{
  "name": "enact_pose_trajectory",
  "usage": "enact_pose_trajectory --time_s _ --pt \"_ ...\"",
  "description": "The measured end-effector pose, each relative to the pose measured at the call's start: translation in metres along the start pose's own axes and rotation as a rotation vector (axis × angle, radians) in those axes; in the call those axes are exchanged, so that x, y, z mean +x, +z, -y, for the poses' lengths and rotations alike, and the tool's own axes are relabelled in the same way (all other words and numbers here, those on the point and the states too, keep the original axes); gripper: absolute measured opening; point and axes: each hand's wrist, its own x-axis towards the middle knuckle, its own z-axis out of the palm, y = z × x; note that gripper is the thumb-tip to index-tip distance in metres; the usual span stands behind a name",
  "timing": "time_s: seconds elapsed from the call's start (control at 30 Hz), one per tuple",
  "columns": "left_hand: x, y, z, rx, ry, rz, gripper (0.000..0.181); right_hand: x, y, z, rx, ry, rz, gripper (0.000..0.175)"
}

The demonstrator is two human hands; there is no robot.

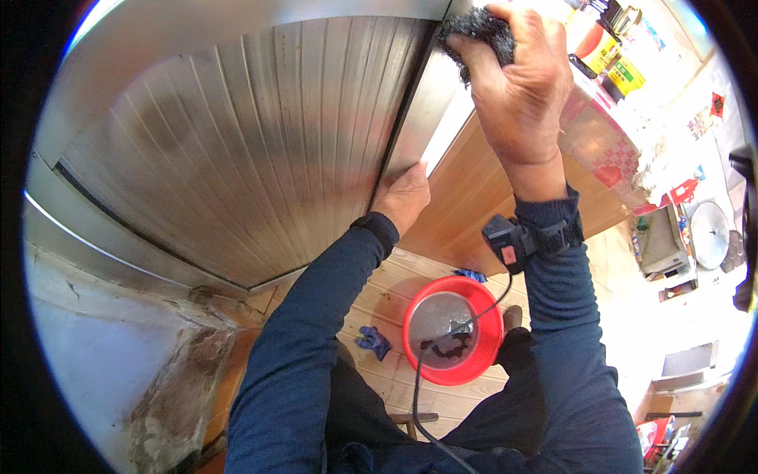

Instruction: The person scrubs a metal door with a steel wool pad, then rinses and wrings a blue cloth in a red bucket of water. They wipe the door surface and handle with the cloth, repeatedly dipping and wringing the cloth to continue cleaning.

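Note:
My right hand (524,89) grips a dark, wet-looking scrubbing cloth or pad (482,38) against the upper part of a metal door's edge frame (417,127). Lower down, my left hand (408,195) is on the same edge frame, its fingers partly hidden behind the edge. The ribbed metal door panel (284,130) lies to the left of both hands. On the floor below stands a red plastic basin (494,332) holding greyish water (438,317). A device with a black cable (509,243) is strapped to my right wrist.
A wooden panel (474,195) stands right of the door, beside a counter with a pink checked cover (610,148) and several bottles (598,47). Blue crumpled gloves or cloths (374,342) lie by the basin. A wooden stool leg (414,418) shows between my legs. A damaged wall (177,367) is at left.

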Motion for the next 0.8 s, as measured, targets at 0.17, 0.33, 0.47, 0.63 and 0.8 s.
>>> enact_pose_trajectory --time_s 0.17,0.33,0.47,0.63,0.8 --pt "-0.001 -0.017 0.012 -0.166 -0.07 0.016 0.022 -0.028 0.022 0.023 -0.05 0.194 0.06 0.034" --pt "-0.004 -0.027 0.021 -0.038 -0.047 0.073 0.02 -0.029 0.02 0.012 0.024 0.099 0.149 0.034" --pt "-0.003 -0.034 0.02 -0.259 -0.044 0.025 0.02 -0.018 0.025 0.009 0.087 0.135 -0.061 0.032" --pt "-0.004 -0.029 0.016 -0.2 -0.122 0.048 0.019 -0.023 0.023 0.03 0.098 0.247 0.037 0.031" --pt "0.007 -0.004 -0.016 -0.155 -0.052 0.1 0.021 -0.01 0.025 -0.002 0.122 0.118 -0.139 0.025"
